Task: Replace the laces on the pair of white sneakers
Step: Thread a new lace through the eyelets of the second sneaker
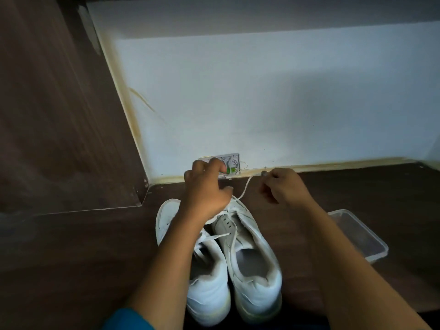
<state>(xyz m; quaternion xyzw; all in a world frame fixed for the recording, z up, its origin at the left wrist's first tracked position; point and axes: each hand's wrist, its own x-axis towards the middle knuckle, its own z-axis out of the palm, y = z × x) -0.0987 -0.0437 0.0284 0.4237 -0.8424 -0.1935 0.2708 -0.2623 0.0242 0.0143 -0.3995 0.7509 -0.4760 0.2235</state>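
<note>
- Pinching the lace [245,186] end, your right hand [283,186] has its fingers curled tight.
- From that pinch, the lace slants down-left into the sneaker [252,246] below.
- Your left hand [204,189] is curled nearer the eyelets; I cannot tell what it holds.

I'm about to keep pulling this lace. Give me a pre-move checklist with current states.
1. Right hand has a grip on the lace: ok, pinched near its end.
2. Lace runs free from the right sneaker to that hand: ok, no snag shows.
3. Left hand steadies the sneaker: cannot tell; its fingers are curled over the toe and hide what they hold.
4. Upper eyelets on the right sneaker are empty: ok.
5. Left sneaker unlaced: not ok, lacing shows over its tongue.
6. Container out of the way: ok, beside the right forearm, apart from the sneakers.
</note>
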